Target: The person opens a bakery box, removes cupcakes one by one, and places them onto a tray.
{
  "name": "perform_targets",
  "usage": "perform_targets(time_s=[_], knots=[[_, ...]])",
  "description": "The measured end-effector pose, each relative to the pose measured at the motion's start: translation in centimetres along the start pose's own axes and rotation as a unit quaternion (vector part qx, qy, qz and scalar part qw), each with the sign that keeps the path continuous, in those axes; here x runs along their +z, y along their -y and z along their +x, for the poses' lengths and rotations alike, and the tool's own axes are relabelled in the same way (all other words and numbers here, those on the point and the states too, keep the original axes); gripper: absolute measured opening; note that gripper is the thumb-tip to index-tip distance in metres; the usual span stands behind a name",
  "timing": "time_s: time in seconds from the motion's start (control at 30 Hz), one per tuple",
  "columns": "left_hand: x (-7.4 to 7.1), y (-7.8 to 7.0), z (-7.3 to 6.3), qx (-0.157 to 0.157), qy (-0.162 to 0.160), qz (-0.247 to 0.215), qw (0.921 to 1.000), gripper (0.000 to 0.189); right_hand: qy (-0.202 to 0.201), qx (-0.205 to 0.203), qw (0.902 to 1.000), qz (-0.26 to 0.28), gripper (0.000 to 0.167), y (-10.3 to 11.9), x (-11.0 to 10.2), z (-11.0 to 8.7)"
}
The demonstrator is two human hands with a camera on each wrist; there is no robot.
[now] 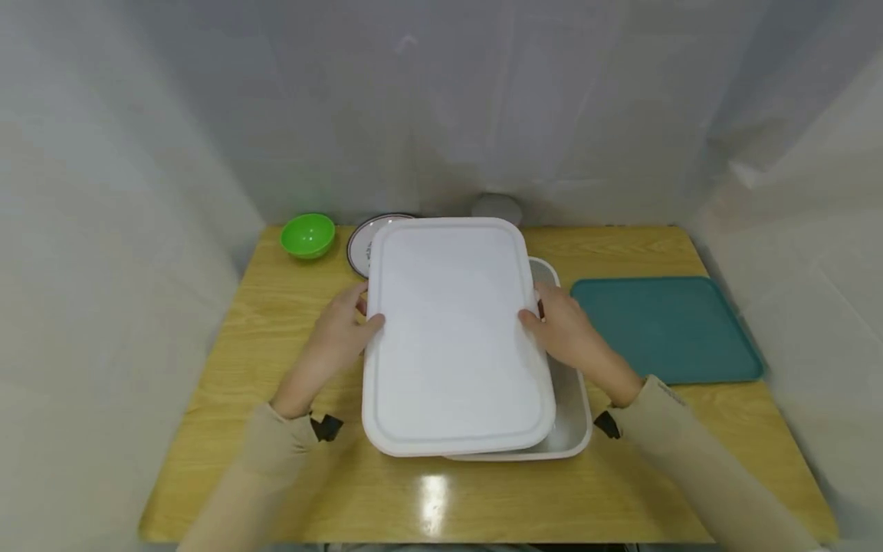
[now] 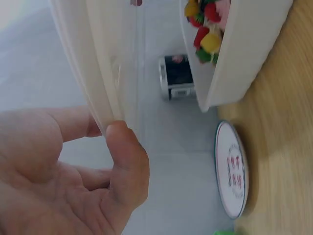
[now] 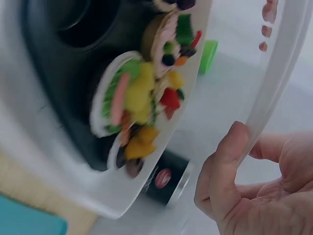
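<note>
A white rectangular lid [image 1: 455,337] is raised over a white bin [image 1: 578,414], shifted left so that the bin's right side shows. My left hand [image 1: 338,326] pinches the lid's left edge, thumb on top. On the opposite edge my right hand [image 1: 562,326] grips the lid the same way. Inside the bin, the right wrist view shows a dark muffin pan [image 3: 41,93] with round cups. Colourful decorated pieces like toy cupcakes [image 3: 129,95] sit in and beside it. From the head, the lid hides most of these contents.
A green bowl [image 1: 307,235] stands at the table's back left. Beside it lies a white plate [image 1: 362,249] with a dark rim, partly behind the lid. A dark can [image 2: 178,73] stands behind the bin. At the right lies a teal tray [image 1: 665,330].
</note>
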State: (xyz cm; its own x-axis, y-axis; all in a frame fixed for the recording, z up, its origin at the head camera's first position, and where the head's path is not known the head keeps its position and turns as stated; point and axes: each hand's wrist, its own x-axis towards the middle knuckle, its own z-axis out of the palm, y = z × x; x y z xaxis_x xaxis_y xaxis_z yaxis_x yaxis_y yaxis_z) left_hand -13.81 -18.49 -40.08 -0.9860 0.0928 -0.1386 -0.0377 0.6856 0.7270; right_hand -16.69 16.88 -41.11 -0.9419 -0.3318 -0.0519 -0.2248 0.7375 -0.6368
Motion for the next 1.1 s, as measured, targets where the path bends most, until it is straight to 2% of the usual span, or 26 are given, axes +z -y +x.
perform_targets(time_s=[0.07,0.23,0.43,0.6,0.8,0.9,1.1], knots=[[-1.2,0.6,-0.7,0.0,0.001,-0.002,1.0,0.062,0.012,-0.018,0.9996,0.018,0.041,1.0,0.4,0.6],[-3.8,2.5,-2.0,-0.003,0.006,-0.002,1.0,0.063,0.031,-0.036,0.9983,0.034,0.059,4.0,1.4,1.8],[-6.5,4.7,-3.4,-0.017,0.0,0.029,0.9994,0.064,0.055,-0.063,0.9941,0.07,0.067,6.8,3.4,3.1],[-8.2,6.1,-4.5,-0.029,0.003,0.045,0.9985,0.066,0.085,-0.068,0.9926,0.053,0.079,8.5,5.3,3.9],[-9.9,7.8,-5.6,-0.056,0.014,0.064,0.9963,0.069,0.137,-0.035,0.9895,0.033,0.084,10.4,7.2,4.8],[-10.3,8.7,-5.8,-0.067,0.015,0.071,0.9951,0.069,0.157,-0.032,0.9866,0.031,0.083,11.0,7.9,5.3],[-10.2,10.1,-5.8,-0.078,0.013,0.089,0.9928,0.066,0.195,-0.039,0.9799,0.019,0.08,11.5,8.8,5.9]])
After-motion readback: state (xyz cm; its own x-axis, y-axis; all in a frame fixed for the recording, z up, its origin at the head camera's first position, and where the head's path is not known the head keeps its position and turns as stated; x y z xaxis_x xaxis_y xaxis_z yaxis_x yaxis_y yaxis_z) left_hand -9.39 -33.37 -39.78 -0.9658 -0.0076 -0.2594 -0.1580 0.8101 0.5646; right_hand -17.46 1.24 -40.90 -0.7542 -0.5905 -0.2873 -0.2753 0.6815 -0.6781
